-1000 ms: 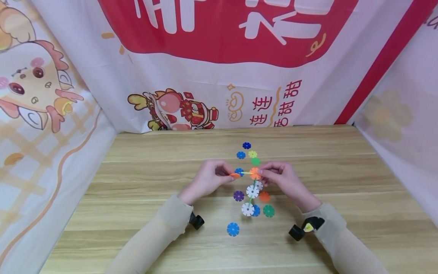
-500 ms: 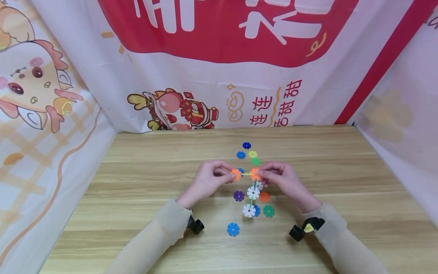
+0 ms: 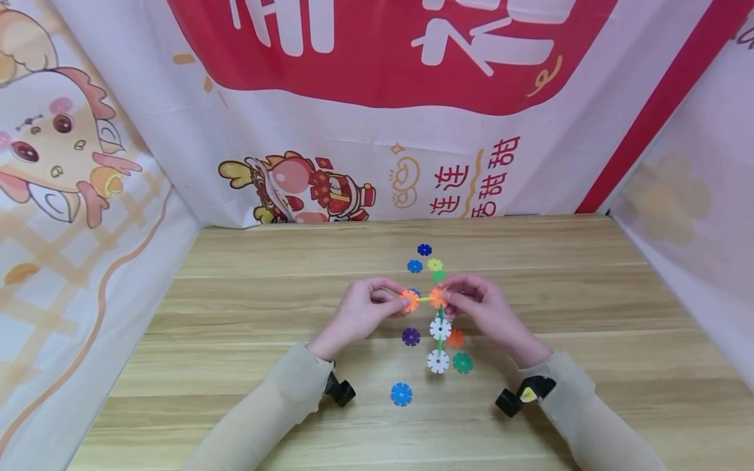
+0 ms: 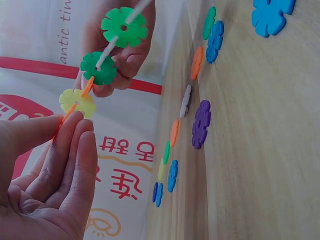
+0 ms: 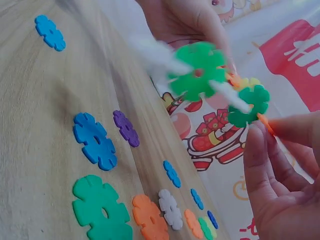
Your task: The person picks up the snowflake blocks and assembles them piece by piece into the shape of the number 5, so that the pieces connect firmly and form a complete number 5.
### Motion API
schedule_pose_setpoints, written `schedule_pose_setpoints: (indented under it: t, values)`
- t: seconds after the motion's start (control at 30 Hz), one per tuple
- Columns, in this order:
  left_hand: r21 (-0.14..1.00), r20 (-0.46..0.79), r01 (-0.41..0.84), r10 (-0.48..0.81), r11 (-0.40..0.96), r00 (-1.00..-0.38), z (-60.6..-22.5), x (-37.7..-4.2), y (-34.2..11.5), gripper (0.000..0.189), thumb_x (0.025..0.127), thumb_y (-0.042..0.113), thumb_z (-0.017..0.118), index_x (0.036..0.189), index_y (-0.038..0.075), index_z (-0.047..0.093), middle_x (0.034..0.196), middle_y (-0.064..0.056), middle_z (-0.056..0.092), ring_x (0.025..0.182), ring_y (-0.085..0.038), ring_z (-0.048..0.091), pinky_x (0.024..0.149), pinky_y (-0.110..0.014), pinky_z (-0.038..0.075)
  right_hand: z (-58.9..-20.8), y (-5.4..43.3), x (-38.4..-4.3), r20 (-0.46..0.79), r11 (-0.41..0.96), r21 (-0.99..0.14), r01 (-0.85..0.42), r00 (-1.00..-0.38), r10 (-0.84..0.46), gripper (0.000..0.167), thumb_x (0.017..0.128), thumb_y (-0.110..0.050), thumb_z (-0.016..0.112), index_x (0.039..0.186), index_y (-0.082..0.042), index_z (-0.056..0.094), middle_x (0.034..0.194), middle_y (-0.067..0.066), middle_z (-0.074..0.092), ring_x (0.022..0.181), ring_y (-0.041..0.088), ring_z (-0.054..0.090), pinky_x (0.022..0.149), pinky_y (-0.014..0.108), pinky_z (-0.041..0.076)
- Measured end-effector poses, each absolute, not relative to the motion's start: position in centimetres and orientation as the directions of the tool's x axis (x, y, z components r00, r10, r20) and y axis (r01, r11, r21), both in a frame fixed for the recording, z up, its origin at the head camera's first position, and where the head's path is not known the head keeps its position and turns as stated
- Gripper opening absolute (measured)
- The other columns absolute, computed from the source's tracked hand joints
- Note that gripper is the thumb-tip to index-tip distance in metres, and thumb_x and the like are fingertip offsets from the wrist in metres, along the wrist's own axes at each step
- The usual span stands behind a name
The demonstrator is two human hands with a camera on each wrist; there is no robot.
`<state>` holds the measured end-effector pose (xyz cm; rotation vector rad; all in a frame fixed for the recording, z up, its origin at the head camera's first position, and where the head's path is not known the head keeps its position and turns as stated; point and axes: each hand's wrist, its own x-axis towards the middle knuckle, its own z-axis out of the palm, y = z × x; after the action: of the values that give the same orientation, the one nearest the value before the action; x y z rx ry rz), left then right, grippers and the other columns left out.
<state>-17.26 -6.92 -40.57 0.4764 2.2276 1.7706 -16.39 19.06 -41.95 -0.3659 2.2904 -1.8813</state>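
Note:
My left hand (image 3: 371, 311) pinches an orange snowflake disc (image 3: 410, 301) between thumb and fingers. A second orange snowflake disc (image 3: 436, 298) is pinched by my right hand (image 3: 485, 304). Slotted edge-on between these two sits a yellow disc (image 4: 77, 102). From the right-hand orange disc a chain runs toward the body: a dark green disc (image 4: 99, 68), a white disc (image 3: 440, 329), a light green disc (image 4: 124, 27) and another white disc (image 3: 438, 361) at its end. The joined discs are held above the table, and fingers partly cover both orange ones.
Loose discs lie on the wooden table (image 3: 265, 405): purple (image 4: 201, 124), orange (image 5: 150, 217), green (image 3: 463, 362) and several blue, one blue disc (image 3: 401, 394) nearest the body. Smaller-looking yellow (image 3: 434, 264) and dark blue (image 3: 424, 250) discs lie beyond the hands. Printed cloth hangs behind.
The left orange disc has turned from nearly edge-on to face the head camera. The chain's near end has swung to the right, now covering a blue disc on the table.

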Motion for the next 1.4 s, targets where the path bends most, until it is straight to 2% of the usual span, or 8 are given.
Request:
schedule_pose_setpoints:
  t: [0.17, 0.33, 0.43, 0.6, 0.8, 0.87, 1.1, 1.4]
  values:
    - [0.976, -0.003, 0.085, 0.4, 0.201, -0.917, -40.5, -17.2, -6.8, 0.018, 0.095, 0.012, 0.074, 0.11, 0.003, 0.07, 0.091, -0.005, 0.076, 0.084, -0.023, 0.073, 0.083, -0.044, 0.059, -41.5, 18.7, -16.2, 0.058, 0.218, -0.967, -0.133, -0.946, -0.32, 0.02, 0.103, -0.013, 0.063, 0.119, -0.004, 0.071, 0.115, 0.011, 0.069, 0.091, 0.028, 0.067, 0.083, 0.042, 0.059]
    - [0.979, 0.006, 0.087, 0.398, 0.186, -0.917, -40.5, -17.2, -6.7, 0.017, 0.095, 0.01, 0.074, 0.11, 0.003, 0.071, 0.091, -0.006, 0.076, 0.083, -0.022, 0.073, 0.081, -0.038, 0.06, -41.6, 18.4, -16.2, 0.084, 0.224, -0.962, -0.158, -0.948, -0.307, 0.025, 0.096, -0.014, 0.074, 0.116, -0.001, 0.072, 0.112, 0.01, 0.07, 0.089, 0.028, 0.065, 0.077, 0.035, 0.058]
    - [0.979, 0.009, 0.09, 0.401, 0.182, -0.916, -40.3, -17.2, -6.7, 0.016, 0.095, 0.01, 0.073, 0.11, 0.003, 0.071, 0.091, -0.006, 0.076, 0.083, -0.021, 0.073, 0.08, -0.037, 0.06, -41.8, 18.3, -16.3, 0.095, 0.226, -0.96, -0.164, -0.953, -0.287, 0.022, 0.093, -0.015, 0.077, 0.111, -0.003, 0.075, 0.108, 0.011, 0.072, 0.086, 0.026, 0.065, 0.074, 0.033, 0.058]
    - [0.982, 0.012, 0.088, 0.407, 0.169, -0.913, -40.1, -17.1, -6.6, 0.015, 0.095, 0.008, 0.072, 0.109, 0.002, 0.071, 0.091, -0.007, 0.076, 0.082, -0.022, 0.073, 0.08, -0.039, 0.061, -41.9, 18.2, -16.4, 0.096, 0.241, -0.957, -0.162, -0.96, -0.265, 0.017, 0.092, -0.017, 0.079, 0.106, -0.007, 0.078, 0.105, 0.01, 0.073, 0.086, 0.025, 0.066, 0.073, 0.035, 0.058]
    - [0.986, 0.016, 0.081, 0.402, 0.145, -0.916, -40.3, -17.2, -6.5, 0.013, 0.095, 0.006, 0.072, 0.107, 0.001, 0.071, 0.091, -0.008, 0.076, 0.081, -0.022, 0.073, 0.079, -0.041, 0.061, -41.5, 18.0, -16.4, 0.131, 0.273, -0.94, -0.204, -0.956, -0.264, 0.012, 0.091, -0.017, 0.08, 0.101, -0.009, 0.079, 0.1, 0.006, 0.074, 0.084, 0.031, 0.066, 0.069, 0.037, 0.058]
    - [0.987, 0.016, 0.078, 0.399, 0.14, -0.917, -40.4, -17.3, -6.5, 0.012, 0.096, 0.005, 0.071, 0.106, 0.001, 0.07, 0.091, -0.008, 0.075, 0.081, -0.022, 0.073, 0.078, -0.039, 0.061, -41.4, 17.9, -16.3, 0.142, 0.28, -0.935, -0.217, -0.954, -0.265, 0.01, 0.091, -0.016, 0.08, 0.099, -0.01, 0.079, 0.099, 0.006, 0.074, 0.081, 0.031, 0.065, 0.067, 0.036, 0.058]
    - [0.989, 0.003, 0.062, 0.398, 0.137, -0.917, -40.7, -17.4, -6.4, 0.009, 0.095, 0.005, 0.071, 0.103, 0.002, 0.071, 0.088, -0.008, 0.074, 0.079, -0.022, 0.072, 0.081, -0.049, 0.06, -41.4, 17.6, -16.1, 0.171, 0.279, -0.927, -0.253, -0.943, -0.287, 0.009, 0.091, -0.012, 0.079, 0.098, -0.005, 0.079, 0.098, 0.008, 0.074, 0.078, 0.026, 0.065, 0.064, 0.03, 0.056]
    - [0.994, 0.001, 0.046, 0.417, 0.099, -0.909, -41.1, -17.5, -6.3, 0.011, 0.096, 0.004, 0.07, 0.106, -0.001, 0.07, 0.09, -0.01, 0.075, 0.079, -0.022, 0.072, 0.078, -0.04, 0.061, -41.5, 17.9, -16.2, 0.128, 0.303, -0.928, -0.217, -0.949, -0.289, 0.012, 0.092, -0.016, 0.079, 0.1, -0.008, 0.078, 0.099, 0.006, 0.074, 0.08, 0.026, 0.065, 0.066, 0.027, 0.055]
